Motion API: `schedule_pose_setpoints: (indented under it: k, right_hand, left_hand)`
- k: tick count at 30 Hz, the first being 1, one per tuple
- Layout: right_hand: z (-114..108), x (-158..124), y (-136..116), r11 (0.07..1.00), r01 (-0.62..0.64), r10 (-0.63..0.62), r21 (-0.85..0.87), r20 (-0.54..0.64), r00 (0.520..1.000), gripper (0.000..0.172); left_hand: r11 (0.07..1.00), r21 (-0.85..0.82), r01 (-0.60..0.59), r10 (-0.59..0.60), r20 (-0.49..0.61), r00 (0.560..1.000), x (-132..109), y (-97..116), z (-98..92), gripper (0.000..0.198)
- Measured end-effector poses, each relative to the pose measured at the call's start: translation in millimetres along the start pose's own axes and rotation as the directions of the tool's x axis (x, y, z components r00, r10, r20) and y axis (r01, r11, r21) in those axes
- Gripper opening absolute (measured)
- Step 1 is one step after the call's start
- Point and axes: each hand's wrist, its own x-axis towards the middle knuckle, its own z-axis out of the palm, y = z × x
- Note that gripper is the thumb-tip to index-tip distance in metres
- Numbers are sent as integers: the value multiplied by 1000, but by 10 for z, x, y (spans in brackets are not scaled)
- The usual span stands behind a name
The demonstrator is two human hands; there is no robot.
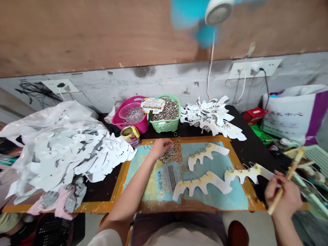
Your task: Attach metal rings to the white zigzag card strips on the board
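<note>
Left hand is reaching in over the loose metal rings, fingers bunching and pointing rightward; whether they are pinching a ring, cannot tell. Rings are lying under and just beside these fingertips, on the worktop's blue sheet. Right hand is gripping a wooden stick, fingers curling round it, while its thumb and forefinger are meeting the right end of the right-hand white strip. That strip is running left to right, several rings standing along its far edge. The middle white strip, showing no rings that I can make out, is lying nearer the body and to the right of the left fingers, long axis crossing the table, right end meeting the right-hand strip; the left hand is sitting closer to it. An upper white strip, also bearing rings, is slanting just right of the ring pile. Containers: green basket is holding a heap of metal rings; pink basket, beside it, is holding clear plastic, contents unclear; a small tin is standing in front; at far left a plastic bag is spilling white cut pieces.
</note>
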Motion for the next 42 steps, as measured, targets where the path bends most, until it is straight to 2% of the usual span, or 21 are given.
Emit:
schedule_pose_setpoints:
  k: [3, 5, 8, 11, 16, 20, 24, 27, 30, 32, 34, 36, 39, 42]
  right_hand:
    - [-6, -1, -1, 1000, 15, -15, -16, 10, 1000, 18]
    - [-12, -3, -3, 999, 24, -24, -23, 12, 1000, 19]
    - [-21, -9, -4, 999, 25, -25, -27, 15, 1000, 19]
    - [-26, -14, -5, 999, 15, -14, -30, 28, 1000, 18]
    - [-37, -7, -25, 1000, -7, 8, -22, 33, 999, 17]
    - [-41, -4, -35, 1000, -5, 6, -17, 29, 1000, 16]
    - [-42, 1, -39, 1000, 13, -13, -28, 15, 1000, 17]
    - [-46, 15, -53, 999, 22, -22, -39, 14, 1000, 17]
    - [-52, 27, -68, 999, 27, -27, -39, 16, 1000, 17]
    - [-52, 27, -68, 999, 30, -30, -42, 19, 999, 18]
    - [-49, 19, -59, 999, 32, -31, -42, 24, 999, 19]
    - [-45, 8, -45, 999, 35, -35, -38, 25, 999, 19]
    - [-41, -5, -28, 999, 43, -43, -30, 24, 999, 19]
    - [-40, -7, -25, 998, 45, -45, -32, 24, 999, 19]
  left_hand:
    - [997, -80, -21, 24, 41, 999, -60, 76, 36, 27]
    - [988, -135, -79, 94, 105, 990, -135, 161, 88, 24]
    - [946, -301, -123, 209, 272, 939, -290, 304, 193, 24]
    - [899, -436, -40, 230, 394, 890, -436, 402, 307, 27]
    - [898, -428, -99, 310, 459, 833, -528, 397, 410, 14]
    - [891, -450, -51, 288, 476, 831, -550, 359, 423, 14]
    - [878, -478, -11, 246, 433, 867, -594, 344, 477, 17]
    - [903, -428, -38, 227, 398, 889, -640, 332, 543, 16]
    - [936, -297, -192, 285, 313, 906, -697, 340, 605, 13]
    - [929, -201, -312, 355, 244, 902, -729, 349, 635, 14]
    - [918, -144, -370, 392, 174, 903, -741, 337, 648, 17]
    - [935, -85, -344, 351, 97, 931, -725, 284, 633, 20]
    - [982, 83, -167, 170, -23, 985, -658, 131, 543, 20]
    - [985, 169, -29, 46, -98, 994, -599, -26, 407, 18]
